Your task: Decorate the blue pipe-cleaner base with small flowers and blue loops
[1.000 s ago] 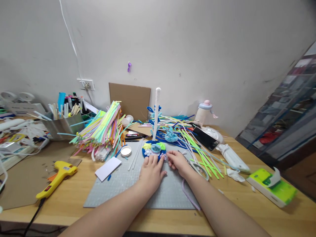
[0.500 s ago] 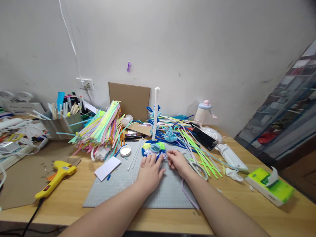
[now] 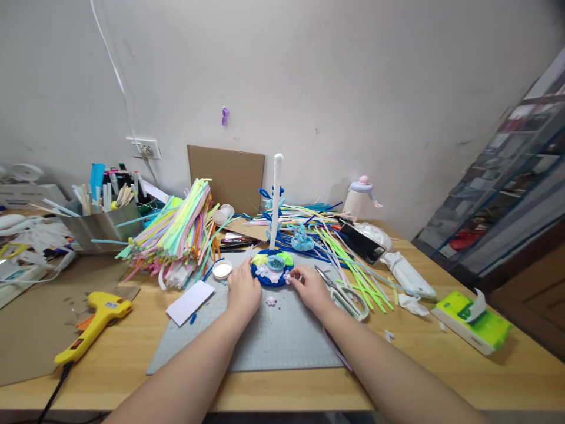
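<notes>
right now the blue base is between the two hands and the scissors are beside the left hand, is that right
Not quite: the scissors lie beside the right hand, not the left hand, as the head view shows. The blue base is indeed between the two hands.

Between the forearms [image 3: 198, 353], passage is being left over the front of the grey mat [image 3: 285, 347] (a small pink flower [image 3: 271, 301] is lying farther in). Advance is being blocked by the blue base [image 3: 274, 284] and white rod [image 3: 276, 203], rightward reach by the scissors [image 3: 338, 288].
</notes>
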`<state>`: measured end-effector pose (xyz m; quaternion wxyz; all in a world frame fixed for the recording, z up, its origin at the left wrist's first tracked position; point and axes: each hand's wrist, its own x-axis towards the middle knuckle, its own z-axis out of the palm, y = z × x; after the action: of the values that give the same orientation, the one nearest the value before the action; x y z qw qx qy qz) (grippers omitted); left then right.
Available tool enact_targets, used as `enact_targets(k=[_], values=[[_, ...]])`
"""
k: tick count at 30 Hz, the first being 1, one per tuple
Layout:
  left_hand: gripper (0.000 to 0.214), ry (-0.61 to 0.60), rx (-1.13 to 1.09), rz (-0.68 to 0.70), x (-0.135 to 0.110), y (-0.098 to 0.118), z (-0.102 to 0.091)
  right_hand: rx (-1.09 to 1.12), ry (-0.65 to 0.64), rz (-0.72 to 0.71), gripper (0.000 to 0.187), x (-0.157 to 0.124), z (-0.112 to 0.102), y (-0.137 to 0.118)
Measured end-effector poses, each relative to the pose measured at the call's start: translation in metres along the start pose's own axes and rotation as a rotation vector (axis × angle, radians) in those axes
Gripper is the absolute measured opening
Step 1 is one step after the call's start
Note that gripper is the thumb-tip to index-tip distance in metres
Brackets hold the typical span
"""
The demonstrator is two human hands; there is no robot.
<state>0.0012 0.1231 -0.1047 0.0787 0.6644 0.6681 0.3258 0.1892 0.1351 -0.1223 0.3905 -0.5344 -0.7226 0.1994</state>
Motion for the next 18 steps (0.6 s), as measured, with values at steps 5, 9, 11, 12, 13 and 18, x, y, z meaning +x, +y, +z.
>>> enact_targets(k=[5, 9, 11, 12, 13, 18], values=[[0.051, -0.037, -0.086, -0.041, 0.002, -0.003, 0.002, 0.011, 0.039, 0.035, 0.009, 0.001, 0.003, -0.002], [0.049, -0.027, -0.102, -0.052, 0.003, -0.005, 0.003, 0.042, 0.061, 0.065, 0.01, 0.001, 0.005, 0.001], [0.05, -0.02, -0.103, -0.061, 0.003, -0.005, 0.004, 0.062, 0.054, 0.085, 0.013, 0.002, 0.004, 0.005], [0.05, -0.015, -0.103, -0.064, 0.003, -0.005, 0.004, 0.073, 0.052, 0.102, 0.015, 0.003, 0.004, 0.007], [0.051, -0.01, -0.102, -0.065, 0.003, -0.005, 0.004, 0.086, 0.05, 0.121, 0.018, 0.004, 0.004, 0.01], [0.052, 0.018, -0.086, -0.058, 0.007, -0.006, 0.006, 0.152, -0.06, 0.147, 0.028, 0.012, 0.002, 0.019]])
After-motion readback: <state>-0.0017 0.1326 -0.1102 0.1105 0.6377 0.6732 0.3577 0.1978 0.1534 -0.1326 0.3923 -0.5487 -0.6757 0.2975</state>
